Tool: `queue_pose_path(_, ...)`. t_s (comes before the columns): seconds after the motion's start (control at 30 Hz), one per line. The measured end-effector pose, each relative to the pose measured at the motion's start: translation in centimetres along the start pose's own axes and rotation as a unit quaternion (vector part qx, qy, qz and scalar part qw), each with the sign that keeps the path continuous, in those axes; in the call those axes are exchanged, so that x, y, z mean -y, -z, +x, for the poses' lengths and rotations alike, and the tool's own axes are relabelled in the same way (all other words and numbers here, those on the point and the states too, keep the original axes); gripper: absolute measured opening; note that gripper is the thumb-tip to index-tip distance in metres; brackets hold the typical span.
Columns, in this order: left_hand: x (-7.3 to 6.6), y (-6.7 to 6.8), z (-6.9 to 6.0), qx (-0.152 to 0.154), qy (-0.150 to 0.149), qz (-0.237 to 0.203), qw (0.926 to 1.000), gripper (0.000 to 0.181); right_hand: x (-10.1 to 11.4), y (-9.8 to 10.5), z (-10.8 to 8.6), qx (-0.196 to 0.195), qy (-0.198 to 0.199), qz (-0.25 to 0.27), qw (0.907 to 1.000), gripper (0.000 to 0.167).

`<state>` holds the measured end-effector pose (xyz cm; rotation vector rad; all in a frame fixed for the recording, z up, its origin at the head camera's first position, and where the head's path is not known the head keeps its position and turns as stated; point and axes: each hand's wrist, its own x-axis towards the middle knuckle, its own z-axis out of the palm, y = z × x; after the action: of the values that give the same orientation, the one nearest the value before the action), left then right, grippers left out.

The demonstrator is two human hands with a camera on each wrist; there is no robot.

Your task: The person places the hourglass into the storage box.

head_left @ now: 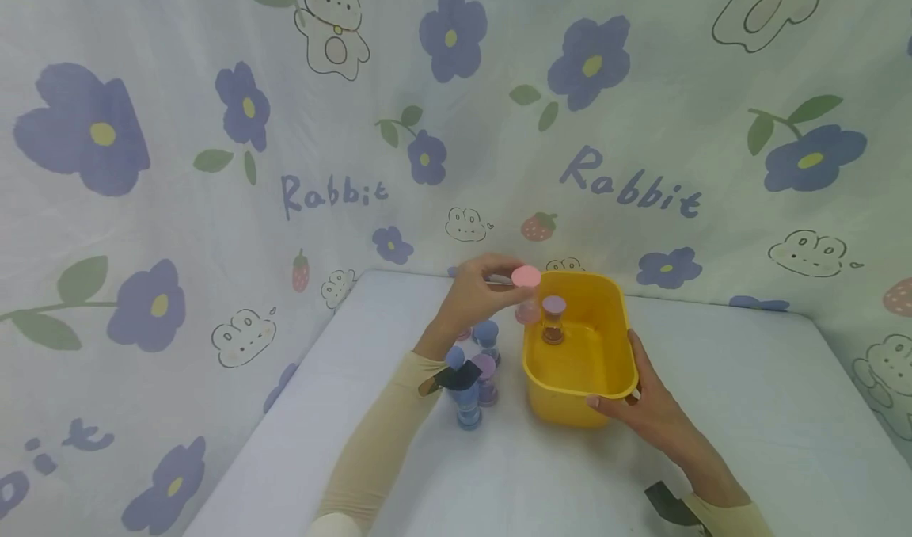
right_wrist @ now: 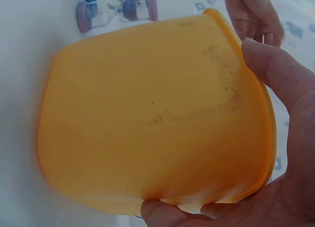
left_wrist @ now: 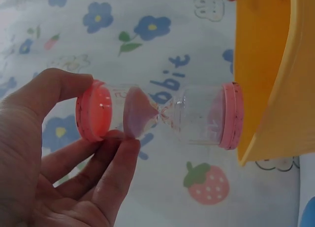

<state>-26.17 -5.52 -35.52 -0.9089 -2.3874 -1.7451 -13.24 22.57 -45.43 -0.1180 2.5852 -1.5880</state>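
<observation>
A pink-capped hourglass (left_wrist: 147,111) is pinched at one end between the thumb and fingers of my left hand (head_left: 473,295). In the head view it hangs at the left rim of a yellow plastic bin (head_left: 570,406). Pink sand shows through its clear glass. My right hand (head_left: 655,418) grips the bin's near right corner, thumb on the rim and fingers around the side. Inside the bin stands one purple-capped hourglass (head_left: 553,319) with dark sand, upright near the left wall.
Several hourglasses stand on the white table left of the bin, among them a purple-capped one (head_left: 485,378) and a blue-capped one (head_left: 468,406); my left forearm partly covers the group. Behind the table (head_left: 741,410) hangs a rabbit-and-flower printed curtain (head_left: 499,165).
</observation>
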Motion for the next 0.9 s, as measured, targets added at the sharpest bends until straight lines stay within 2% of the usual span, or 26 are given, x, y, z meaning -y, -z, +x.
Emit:
queue_pose_path(0.2,0.6,-1.0,0.3,0.009,-0.004,0.016,0.9998,0.038,0.0,0.0,0.0,0.002,-0.007,0.001,1.0,0.123)
queue_pose_path(0.5,0.7,-1.9,0.6,0.025,0.022,0.038,0.9987,0.037,0.1,0.0,0.0,-0.002,-0.003,0.0,1.0,0.124)
queue_pose_path(0.67,0.8,-2.5,0.7,0.04,0.025,0.057,0.9973,0.038,0.1,-0.1,0.0,-0.004,-0.002,-0.003,1.0,0.124)
queue_pose_path(0.77,0.8,-2.8,0.7,0.047,0.04,0.061,0.9962,0.038,0.0,-0.1,0.0,-0.006,-0.001,-0.004,1.0,0.124)
queue_pose_path(0.9,0.9,-3.1,0.4,0.057,0.081,0.067,0.9928,0.04,0.0,-0.2,0.0,-0.008,0.003,-0.005,0.9999,0.124)
